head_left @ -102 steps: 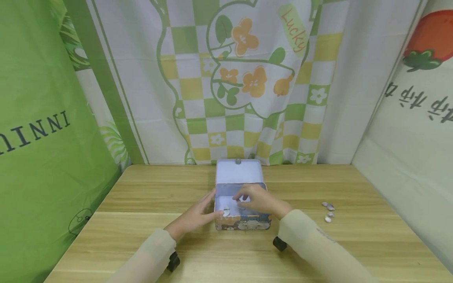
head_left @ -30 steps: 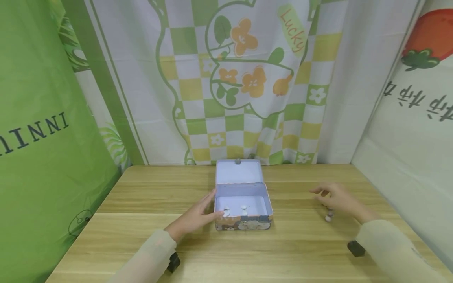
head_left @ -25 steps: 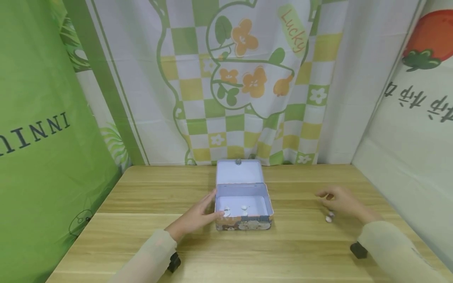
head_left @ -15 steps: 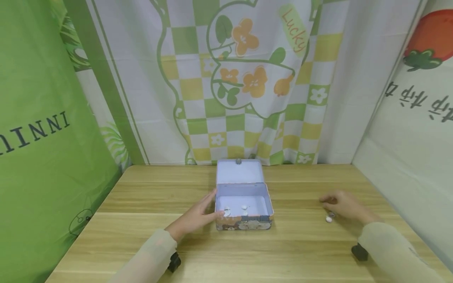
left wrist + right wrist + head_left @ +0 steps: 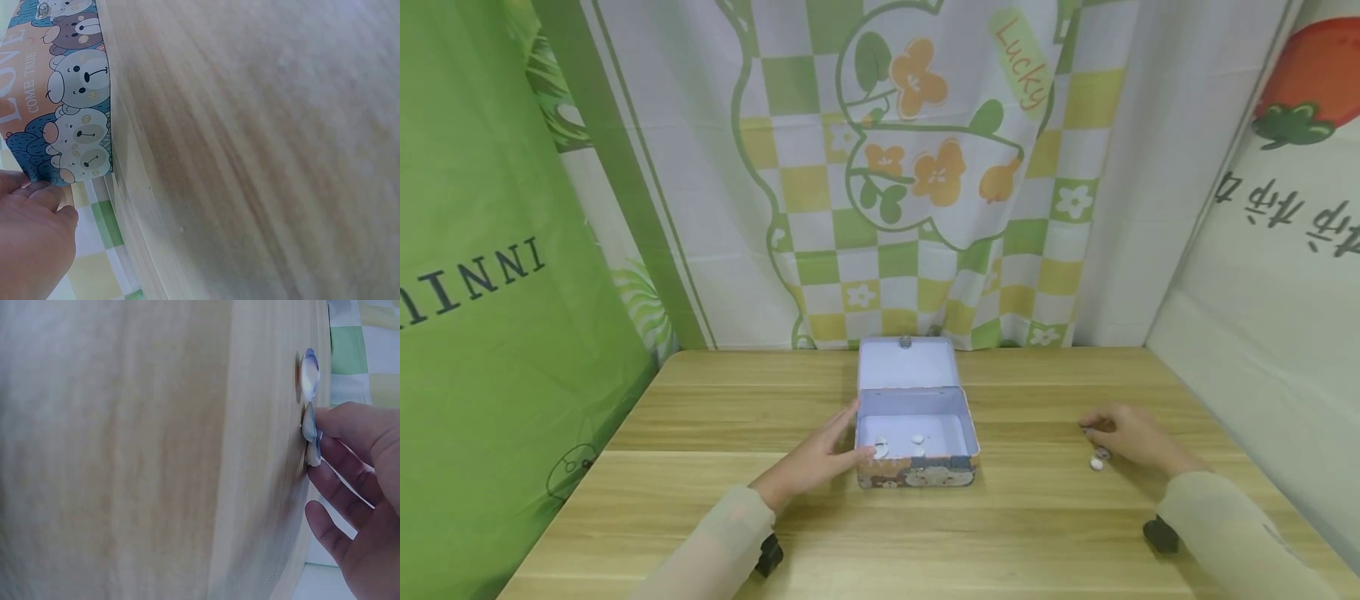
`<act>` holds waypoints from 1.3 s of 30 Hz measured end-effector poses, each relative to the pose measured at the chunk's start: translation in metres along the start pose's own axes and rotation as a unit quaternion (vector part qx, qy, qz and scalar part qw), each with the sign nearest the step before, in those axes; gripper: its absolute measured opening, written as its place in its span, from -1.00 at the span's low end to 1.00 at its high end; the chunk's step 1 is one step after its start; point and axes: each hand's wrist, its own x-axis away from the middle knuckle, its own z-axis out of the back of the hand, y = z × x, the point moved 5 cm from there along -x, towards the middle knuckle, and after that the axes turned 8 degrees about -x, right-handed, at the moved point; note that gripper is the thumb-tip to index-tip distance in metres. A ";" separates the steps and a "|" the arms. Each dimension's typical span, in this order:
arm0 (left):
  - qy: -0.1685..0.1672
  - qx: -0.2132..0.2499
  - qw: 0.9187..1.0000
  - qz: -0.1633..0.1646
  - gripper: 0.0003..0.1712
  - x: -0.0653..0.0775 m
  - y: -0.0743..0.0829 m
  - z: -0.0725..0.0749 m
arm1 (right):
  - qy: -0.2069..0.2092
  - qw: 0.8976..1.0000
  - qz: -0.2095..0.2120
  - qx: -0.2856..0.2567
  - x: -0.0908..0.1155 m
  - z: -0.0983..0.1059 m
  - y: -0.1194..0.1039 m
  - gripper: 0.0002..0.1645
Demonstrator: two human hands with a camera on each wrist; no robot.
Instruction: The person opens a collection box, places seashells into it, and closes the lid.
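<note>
A hinged tin box (image 5: 887, 477) with cartoon bears on its outside stands with its lid (image 5: 906, 363) raised. Several white seashells (image 5: 917, 439) lie inside. My left hand (image 5: 811, 460) rests against the box's left side, fingers extended along the wall and thumb at the front corner. In the left wrist view its fingertips touch the printed tin. Over to the right, my right hand (image 5: 1126, 433) pinches a small seashell (image 5: 314, 452) between thumb and fingers, low at the tabletop. Two more seashells lie close by, a white one (image 5: 1097, 464) and a greyish one (image 5: 1102, 453).
The wooden table (image 5: 1015, 533) ends at a checked curtain (image 5: 880, 275) just behind the box. A green cloth (image 5: 512, 375) hangs at the left and a white printed cloth (image 5: 1262, 317) at the right. A black wrist camera (image 5: 1161, 535) sits under the right sleeve.
My right hand has moved from inside the box to the seashells at the right, then lowered and closed its fingertips on one. The left hand and the box have stayed put.
</note>
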 end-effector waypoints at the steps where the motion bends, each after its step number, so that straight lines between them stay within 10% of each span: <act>1: 0.000 0.000 1.000 0.001 0.05 0.000 0.000 0.000 | 0.001 1.000 0.002 0.000 0.000 0.000 0.000 -0.69; 15: 0.002 -0.001 1.000 0.002 0.06 0.000 -0.002 -0.001 | 0.025 0.999 0.038 0.010 -0.008 0.001 -0.016 -0.71; 39: 0.002 -0.001 1.000 0.002 0.06 -0.001 -0.001 0.000 | 0.055 0.986 0.160 0.014 -0.028 0.005 -0.129 -0.82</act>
